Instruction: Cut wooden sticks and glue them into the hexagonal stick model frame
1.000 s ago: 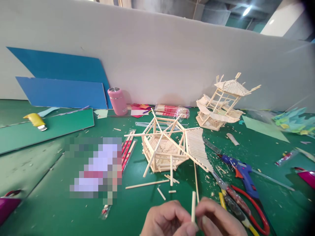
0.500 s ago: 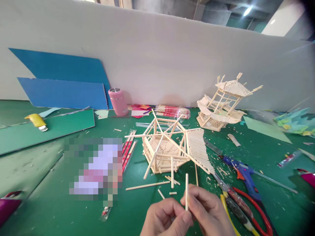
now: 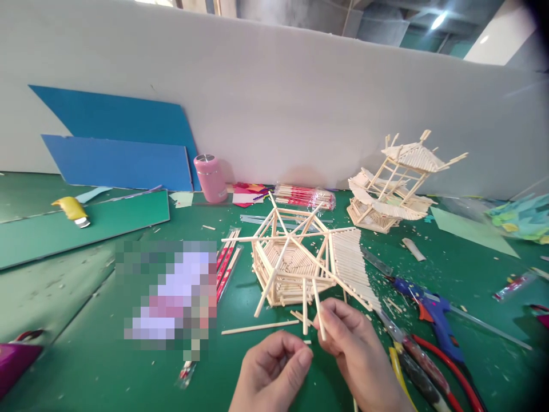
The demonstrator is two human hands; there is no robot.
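My right hand (image 3: 351,349) pinches a short wooden stick (image 3: 318,309), its upper end close to the front edge of a half-built hexagonal stick model (image 3: 295,260) on the green mat (image 3: 107,366). My left hand (image 3: 272,375) sits just left of it with the fingers curled in a loose fist and nothing visible in them. Loose sticks (image 3: 259,327) lie on the mat in front of the model.
A finished stick pavilion (image 3: 397,183) stands at the back right. A blue glue gun (image 3: 433,306) and red-handled cutters (image 3: 433,372) lie to the right. A pink bottle (image 3: 210,177), stick packs (image 3: 304,195), blue boards (image 3: 115,143) and a white wall are behind.
My right hand has carried the stick up and forward to the model's front edge, tilting it. The left hand has let go of the stick and stays lower.
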